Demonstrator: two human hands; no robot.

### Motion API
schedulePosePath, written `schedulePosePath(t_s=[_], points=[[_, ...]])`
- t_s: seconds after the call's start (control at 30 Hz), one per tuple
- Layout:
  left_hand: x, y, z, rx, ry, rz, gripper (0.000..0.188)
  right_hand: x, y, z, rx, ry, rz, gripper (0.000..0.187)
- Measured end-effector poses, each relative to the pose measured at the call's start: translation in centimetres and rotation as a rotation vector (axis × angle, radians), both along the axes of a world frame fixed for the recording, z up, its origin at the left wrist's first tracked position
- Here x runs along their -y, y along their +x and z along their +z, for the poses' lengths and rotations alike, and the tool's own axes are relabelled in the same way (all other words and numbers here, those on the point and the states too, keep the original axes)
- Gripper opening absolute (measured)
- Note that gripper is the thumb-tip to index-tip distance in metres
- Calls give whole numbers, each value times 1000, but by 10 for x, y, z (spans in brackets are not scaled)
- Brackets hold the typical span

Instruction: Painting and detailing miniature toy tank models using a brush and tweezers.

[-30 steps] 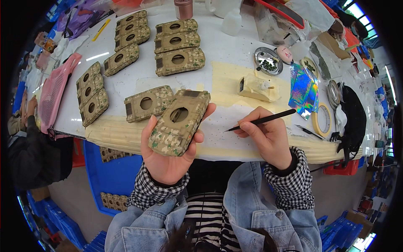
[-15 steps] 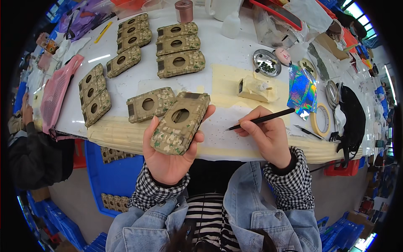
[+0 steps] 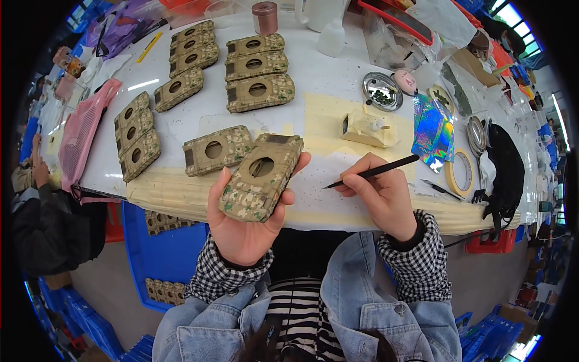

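Note:
My left hand [image 3: 244, 232] is closed around a camouflage-painted model tank hull [image 3: 249, 194], its top with the round turret hole facing up. Pinched in my right hand [image 3: 381, 192] is a slim black pen-like tool [image 3: 392, 166] with a fine pointed tip. The tip points left over the white sheet, apart from the hull; whether it touches the sheet I cannot tell. Tiny specks lie on that sheet [image 3: 319, 163]. Just behind the held hull rests another camouflage hull [image 3: 196, 154] on the table.
More hulls stand in rows [image 3: 258, 95] at the left and back. On the right are a masked block [image 3: 369, 128], a round metal dish [image 3: 369, 96] of dark green bits, shiny foil [image 3: 431, 136], a tape roll [image 3: 453, 178] and a craft knife [image 3: 443, 189]. A blue tray [image 3: 157, 256] lies below left.
The hull and my left hand have shifted very slightly to the right. The black tool's tip has moved a little left, with my right hand drifting slightly left too.

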State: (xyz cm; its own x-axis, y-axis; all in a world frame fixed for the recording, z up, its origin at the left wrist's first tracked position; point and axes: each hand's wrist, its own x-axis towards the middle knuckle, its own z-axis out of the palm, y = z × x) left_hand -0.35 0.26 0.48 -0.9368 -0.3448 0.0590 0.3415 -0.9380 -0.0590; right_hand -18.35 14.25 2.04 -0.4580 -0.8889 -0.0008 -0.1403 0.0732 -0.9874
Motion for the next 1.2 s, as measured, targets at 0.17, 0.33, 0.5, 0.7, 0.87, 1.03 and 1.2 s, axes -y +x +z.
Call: schedulePosePath(t_s=[0.17,0.33,0.5,0.7,0.87,1.03,1.2], points=[[0,-2,-4,-76,13,12,70,0,0,-1,-4,-6,-8,14],[-1,-2,-4,-76,14,11,70,1,-1,-1,-10,0,-1,14],[1,-1,-2,-1,0,0,71,0,-1,-1,-20,0,-2,15],[0,-2,-5,-101,6,22,70,1,0,-1,-25,-8,-11,15],[0,-2,-6,-92,6,21,70,0,-1,1,-12,2,-35,14],[0,-3,-5,-66,-12,18,69,-1,-3,5,10,-25,-57,14],[-1,-5,0,5,-63,-28,64,-5,1,40,-24,-215,-83,12]])
